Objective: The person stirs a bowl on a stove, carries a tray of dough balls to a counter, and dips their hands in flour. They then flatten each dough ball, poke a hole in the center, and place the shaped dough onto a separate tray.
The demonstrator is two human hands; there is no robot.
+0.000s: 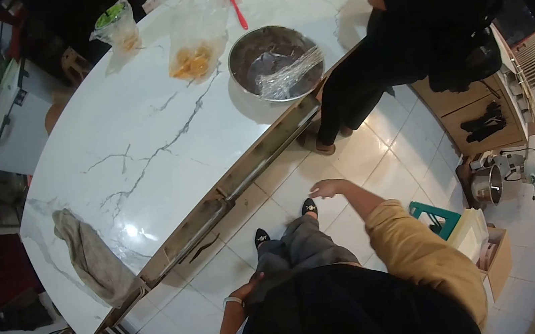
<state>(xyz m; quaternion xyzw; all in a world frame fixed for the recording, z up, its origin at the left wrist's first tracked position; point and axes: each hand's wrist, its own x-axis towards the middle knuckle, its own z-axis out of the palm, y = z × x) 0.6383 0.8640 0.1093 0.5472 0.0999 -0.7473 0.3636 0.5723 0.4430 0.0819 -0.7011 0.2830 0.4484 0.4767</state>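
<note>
My right hand [328, 188] hangs in the air over the tiled floor, fingers loosely stretched, with nothing visible in it. Low at my side, my left hand [251, 287] is against my dark clothing, and its fingers are mostly hidden. Neither hand touches the marble-patterned table [141, 129] in front of me. On the table's near edge stands a large steel bowl [242, 79] with crumpled clear plastic wrap [292, 74] lying across it. Behind it lies a red spatula-like utensil [238, 10]. A grey cloth [91, 261] lies at the table's left end.
Another person [369, 66] in dark clothes stands at the right by the table. Plastic bags with orange food [193, 60] and greens [111, 15] lie on the table. A stand mixer [531, 159], a green crate [435, 218] and a cardboard box [499, 265] are at right.
</note>
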